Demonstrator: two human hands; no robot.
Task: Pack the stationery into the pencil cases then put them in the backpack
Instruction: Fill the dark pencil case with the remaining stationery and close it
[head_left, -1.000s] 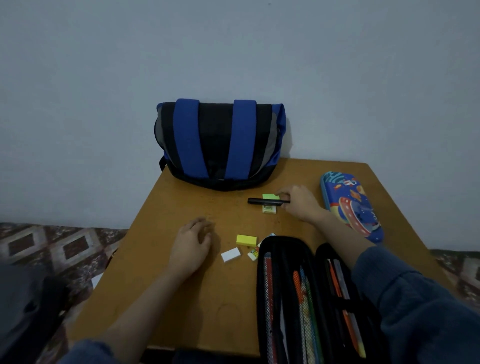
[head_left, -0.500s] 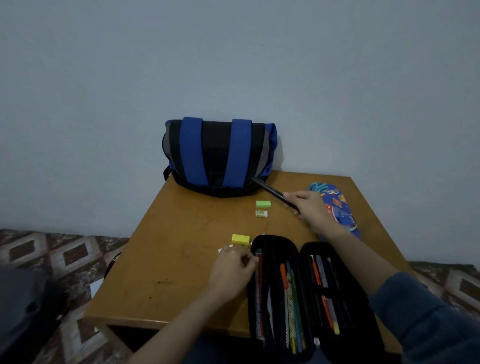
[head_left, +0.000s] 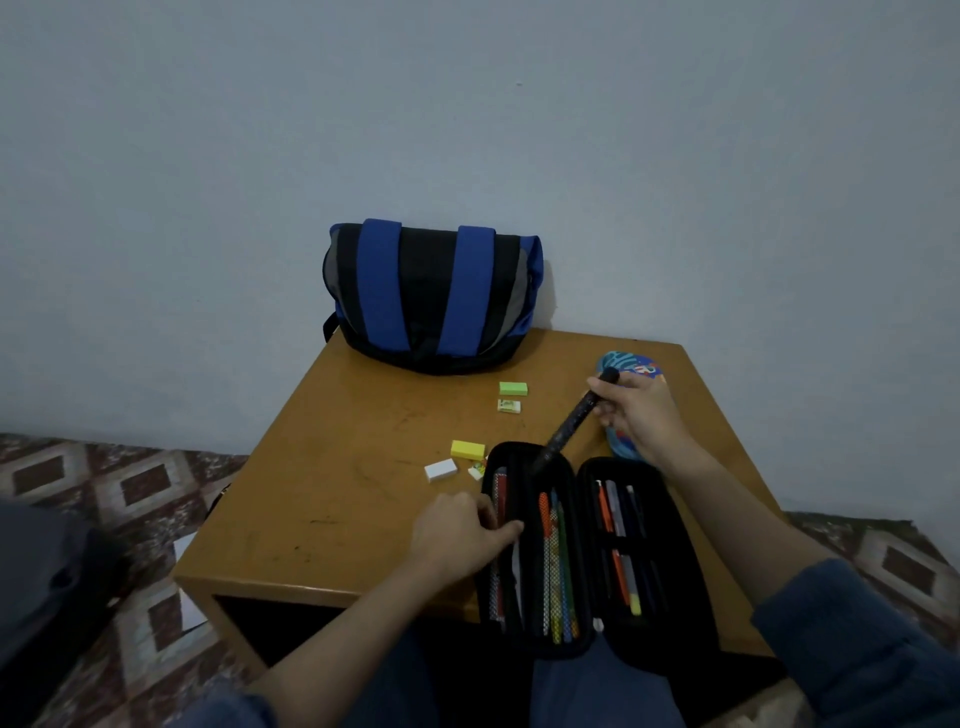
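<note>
A person is sitting at a small brown wooden table (head_left: 337, 467). The right hand (head_left: 641, 418) is pinching the upper end of a slim black pen (head_left: 574, 421) between thumb and curled fingers, holding it tilted so that its lower tip is dipping into the far end of the left half of an open black zip pencil case (head_left: 685, 561), which is lying spread at the table's 5 o'clock edge with orange, green and grey pens in both halves. The left hand (head_left: 457, 535) is resting at the case's 9 o'clock side, its fingers curling over the left rim. A blue and black fabric backpack (head_left: 431, 296) is standing at 12 o'clock against the pale wall. A blue space-print pencil case (head_left: 631, 361) is lying at 2 o'clock, partly hidden behind the right hand. Near the table's middle, a green block eraser (head_left: 512, 387) and a white labelled eraser (head_left: 509, 406) are sitting just beside each other. A yellow eraser (head_left: 467, 449), a plain white eraser (head_left: 440, 470) and a tiny eraser scrap (head_left: 477, 472) are clustering at the open case's 11 o'clock corner.
</note>
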